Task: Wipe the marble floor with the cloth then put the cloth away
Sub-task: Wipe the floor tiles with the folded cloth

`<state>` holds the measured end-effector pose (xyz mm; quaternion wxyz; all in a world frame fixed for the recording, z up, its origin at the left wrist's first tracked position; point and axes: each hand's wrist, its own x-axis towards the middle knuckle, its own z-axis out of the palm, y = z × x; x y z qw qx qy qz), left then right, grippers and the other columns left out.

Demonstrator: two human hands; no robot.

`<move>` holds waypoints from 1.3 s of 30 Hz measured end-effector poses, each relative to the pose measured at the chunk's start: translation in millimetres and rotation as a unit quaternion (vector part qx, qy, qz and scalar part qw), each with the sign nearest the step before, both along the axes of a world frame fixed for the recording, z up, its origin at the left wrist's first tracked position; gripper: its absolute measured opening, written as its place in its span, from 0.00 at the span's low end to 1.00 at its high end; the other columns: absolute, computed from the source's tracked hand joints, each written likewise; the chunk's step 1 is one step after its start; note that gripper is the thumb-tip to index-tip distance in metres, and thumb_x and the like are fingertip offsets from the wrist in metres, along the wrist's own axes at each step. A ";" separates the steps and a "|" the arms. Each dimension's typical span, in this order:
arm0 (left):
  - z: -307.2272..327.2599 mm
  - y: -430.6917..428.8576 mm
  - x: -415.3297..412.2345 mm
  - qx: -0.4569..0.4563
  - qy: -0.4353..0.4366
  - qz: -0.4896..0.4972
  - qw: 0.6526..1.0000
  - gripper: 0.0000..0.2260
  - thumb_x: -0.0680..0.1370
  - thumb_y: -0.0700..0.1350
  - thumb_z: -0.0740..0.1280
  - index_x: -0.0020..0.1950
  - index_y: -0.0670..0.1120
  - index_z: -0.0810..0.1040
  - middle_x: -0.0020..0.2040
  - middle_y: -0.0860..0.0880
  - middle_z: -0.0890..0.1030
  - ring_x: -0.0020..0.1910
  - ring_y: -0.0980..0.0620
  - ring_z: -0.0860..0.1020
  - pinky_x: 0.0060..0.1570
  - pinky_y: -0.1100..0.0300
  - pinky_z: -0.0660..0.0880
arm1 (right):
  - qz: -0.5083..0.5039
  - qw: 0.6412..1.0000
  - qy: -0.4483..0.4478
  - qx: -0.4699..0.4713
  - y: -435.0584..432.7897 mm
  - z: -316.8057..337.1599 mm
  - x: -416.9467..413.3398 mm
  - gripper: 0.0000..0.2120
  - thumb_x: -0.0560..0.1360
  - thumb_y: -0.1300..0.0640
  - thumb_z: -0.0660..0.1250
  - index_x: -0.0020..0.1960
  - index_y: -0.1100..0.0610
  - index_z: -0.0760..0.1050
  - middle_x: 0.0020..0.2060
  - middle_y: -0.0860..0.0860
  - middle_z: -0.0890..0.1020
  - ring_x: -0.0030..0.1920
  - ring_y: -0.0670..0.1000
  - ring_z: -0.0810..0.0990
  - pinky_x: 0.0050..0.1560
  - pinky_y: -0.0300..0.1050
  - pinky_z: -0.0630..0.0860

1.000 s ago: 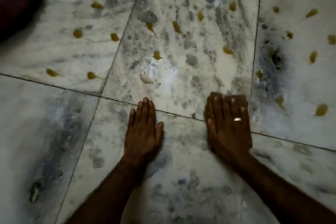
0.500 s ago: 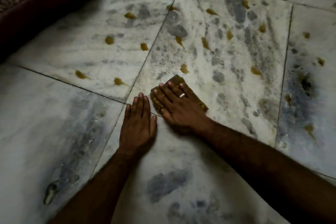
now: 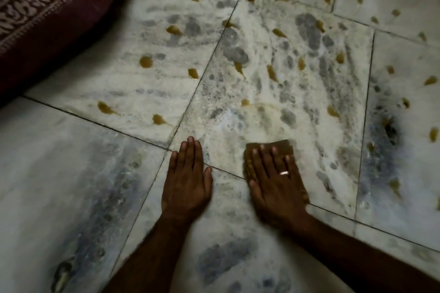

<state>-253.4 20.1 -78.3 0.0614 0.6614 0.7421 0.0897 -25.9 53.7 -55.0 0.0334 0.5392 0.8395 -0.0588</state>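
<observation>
Two hands flat on the marble floor point(image 3: 71, 150), cloth point(image 3: 281, 146) under the right one.

The right hand point(image 3: 276, 185) presses the brown, folded cloth onto the stone across a tile joint point(image 3: 226, 171), fingers straight and slightly spread, likely to push evenly over the whole pad; a ring point(image 3: 283, 173) sits on one finger. The left hand point(image 3: 187, 181) lies just beside it, fingers straight and close together, holding nothing, probably bracing the person's weight. Glossy white marble with grey veining carries many amber, drop-shaped spots point(image 3: 146, 62) beyond the cloth, so the wiping looks far from done.
</observation>
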 end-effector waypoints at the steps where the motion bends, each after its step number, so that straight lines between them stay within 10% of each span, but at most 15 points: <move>1: 0.4 0.0 1.4 0.006 0.001 0.003 1.000 0.30 0.83 0.53 0.50 0.81 0.38 0.56 0.82 0.39 0.56 0.82 0.43 0.56 0.79 0.44 0.55 | 0.031 1.000 0.003 0.006 -6.8 -0.8 -8.7 0.34 0.80 0.45 0.54 0.84 0.55 0.56 0.83 0.57 0.58 0.82 0.60 0.57 0.80 0.63 0.53; 16: 10.0 10.0 -6.7 -0.041 -0.047 0.125 0.990 0.28 0.83 0.48 0.50 0.80 0.35 0.58 0.81 0.35 0.59 0.80 0.38 0.61 0.78 0.43 0.55 | 0.177 0.984 -0.013 -0.011 63.7 13.7 -111.6 0.32 0.80 0.42 0.53 0.83 0.49 0.57 0.83 0.51 0.60 0.82 0.55 0.58 0.80 0.59 0.58; 29: 4.7 16.4 -42.3 -0.010 -0.029 0.142 0.989 0.32 0.83 0.56 0.52 0.81 0.37 0.57 0.82 0.38 0.58 0.81 0.41 0.58 0.79 0.44 0.56 | -0.020 1.000 -0.001 -0.001 85.1 -5.7 -89.6 0.32 0.83 0.43 0.46 0.84 0.55 0.52 0.84 0.54 0.54 0.84 0.56 0.50 0.81 0.59 0.49; 39: -6.8 11.5 -113.7 0.002 0.030 0.224 0.974 0.28 0.84 0.50 0.50 0.80 0.35 0.58 0.81 0.35 0.59 0.80 0.38 0.61 0.78 0.42 0.56 | 0.221 0.973 0.059 0.031 31.7 -5.1 -189.3 0.31 0.82 0.45 0.57 0.83 0.49 0.59 0.82 0.51 0.62 0.83 0.55 0.57 0.81 0.59 0.57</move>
